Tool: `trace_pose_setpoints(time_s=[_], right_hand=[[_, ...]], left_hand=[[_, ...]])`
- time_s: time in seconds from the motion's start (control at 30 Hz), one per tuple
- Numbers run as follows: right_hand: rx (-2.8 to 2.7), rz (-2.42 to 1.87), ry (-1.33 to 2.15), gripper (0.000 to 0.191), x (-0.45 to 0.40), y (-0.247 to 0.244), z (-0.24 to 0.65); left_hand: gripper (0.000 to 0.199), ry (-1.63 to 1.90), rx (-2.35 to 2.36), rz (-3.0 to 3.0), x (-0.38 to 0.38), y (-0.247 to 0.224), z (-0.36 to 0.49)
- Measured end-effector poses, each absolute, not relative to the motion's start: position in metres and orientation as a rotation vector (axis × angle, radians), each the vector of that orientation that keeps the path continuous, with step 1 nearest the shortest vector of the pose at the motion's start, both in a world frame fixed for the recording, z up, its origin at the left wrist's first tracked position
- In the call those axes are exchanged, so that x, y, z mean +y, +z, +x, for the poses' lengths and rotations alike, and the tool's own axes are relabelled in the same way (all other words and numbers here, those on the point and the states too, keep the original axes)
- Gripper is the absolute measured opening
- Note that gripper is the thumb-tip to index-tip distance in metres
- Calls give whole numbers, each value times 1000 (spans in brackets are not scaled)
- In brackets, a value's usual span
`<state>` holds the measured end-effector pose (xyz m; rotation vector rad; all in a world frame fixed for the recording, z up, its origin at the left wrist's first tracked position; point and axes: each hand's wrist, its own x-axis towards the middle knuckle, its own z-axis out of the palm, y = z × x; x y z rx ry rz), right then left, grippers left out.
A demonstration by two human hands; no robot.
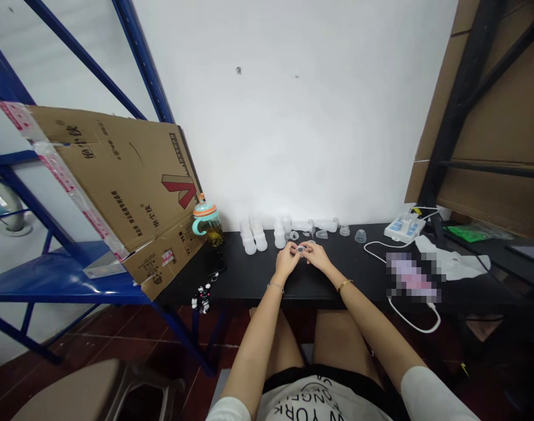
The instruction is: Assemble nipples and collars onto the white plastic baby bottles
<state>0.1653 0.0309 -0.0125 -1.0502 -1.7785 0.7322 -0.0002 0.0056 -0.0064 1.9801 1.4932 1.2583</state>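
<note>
My left hand [287,261] and my right hand [316,256] meet over the front part of the black table. Their fingers are closed around a small pale ring-shaped piece [300,249] with a dark centre, too small to name exactly. Just beyond the hands lie whitish bottle-like pieces: a pair [253,235] to the left and a single one [280,234] nearer. A small white ring [294,235] is close to my fingertips. Clear dome-shaped caps [360,235] stand to the right, with several other translucent parts [322,234] along the wall.
A teapot-like jug [209,225] with a turquoise handle stands left, beside a large cardboard sheet [127,181]. A dark phone [215,261] with a charm strap [201,299] lies before it. To the right are a power strip [404,227], a white cable [416,327] and a blurred-out item [411,278].
</note>
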Motion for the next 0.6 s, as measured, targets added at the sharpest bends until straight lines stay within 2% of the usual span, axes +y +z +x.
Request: trace_pose_setpoints(time_s=[0.23, 0.6], right_hand=[[-1779, -1052, 758, 28, 32, -14, 165], [-1787, -1049, 755, 29, 30, -12, 165]], left_hand=[[20, 1258, 1492, 1975, 5, -6, 1], [17, 1276, 1497, 1956, 7, -8, 1]])
